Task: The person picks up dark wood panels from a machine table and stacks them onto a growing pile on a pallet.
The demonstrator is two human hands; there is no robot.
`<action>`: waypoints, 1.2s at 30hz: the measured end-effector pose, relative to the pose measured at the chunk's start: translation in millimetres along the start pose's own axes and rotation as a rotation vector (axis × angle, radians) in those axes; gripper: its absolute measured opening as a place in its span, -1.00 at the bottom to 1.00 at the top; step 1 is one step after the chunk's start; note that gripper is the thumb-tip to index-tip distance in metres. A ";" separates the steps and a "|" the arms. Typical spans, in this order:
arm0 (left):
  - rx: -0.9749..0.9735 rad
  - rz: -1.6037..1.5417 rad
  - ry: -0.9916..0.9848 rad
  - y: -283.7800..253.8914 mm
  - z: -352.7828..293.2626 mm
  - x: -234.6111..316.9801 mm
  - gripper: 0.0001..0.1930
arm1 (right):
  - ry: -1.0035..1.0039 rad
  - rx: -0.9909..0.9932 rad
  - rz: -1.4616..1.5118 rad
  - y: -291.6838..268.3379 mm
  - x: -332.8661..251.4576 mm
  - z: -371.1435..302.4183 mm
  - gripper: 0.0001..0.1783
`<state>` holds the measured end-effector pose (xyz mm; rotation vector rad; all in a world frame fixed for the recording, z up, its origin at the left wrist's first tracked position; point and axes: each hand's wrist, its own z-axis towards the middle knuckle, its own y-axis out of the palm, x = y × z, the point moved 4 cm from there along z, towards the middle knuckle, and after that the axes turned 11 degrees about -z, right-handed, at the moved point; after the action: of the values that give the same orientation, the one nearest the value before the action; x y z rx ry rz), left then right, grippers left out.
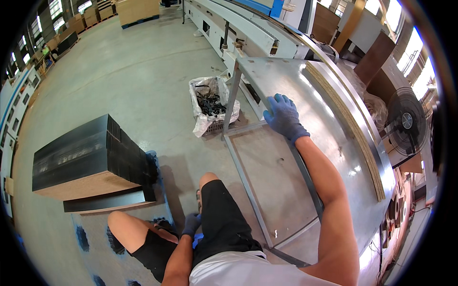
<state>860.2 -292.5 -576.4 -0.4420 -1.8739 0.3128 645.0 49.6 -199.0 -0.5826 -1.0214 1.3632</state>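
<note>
While the right hand (286, 117) rested on the worktop (329, 138) at three o'clock, its grip lay loosely spread, grasping nothing; the left hand (192, 224), toward seven o'clock, showed no determinable grip. Steady palm contact seemed advisable.

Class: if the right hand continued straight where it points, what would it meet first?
The right hand would likely skim the metal tabletop first, then perhaps meet the white machine beyond; depth is unclear.
</note>
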 end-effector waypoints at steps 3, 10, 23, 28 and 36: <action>-0.045 -0.054 -0.041 0.3 2.6 -10.2 -0.70 | 0.004 0.006 -0.002 -0.7 -1.8 1.1 -0.55; -0.040 -0.083 -0.098 -2.5 3.3 -5.1 -0.71 | 0.003 0.031 -0.014 0.1 -0.2 0.1 -0.56; -0.053 -0.076 -0.130 -1.0 2.5 -4.1 -0.72 | 0.001 0.028 -0.018 0.2 -1.4 -0.3 -0.55; -0.062 -0.091 -0.175 0.3 4.8 -11.5 -0.71 | -0.001 0.050 -0.002 -0.7 -2.2 0.6 -0.54; -0.023 -0.020 -0.090 -0.9 2.7 -6.1 -0.71 | 0.009 0.040 0.000 0.2 -1.1 0.7 -0.59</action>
<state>859.3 -296.0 -582.1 -0.4306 -1.9701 0.3025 644.4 48.5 -199.2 -0.5580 -0.9848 1.3767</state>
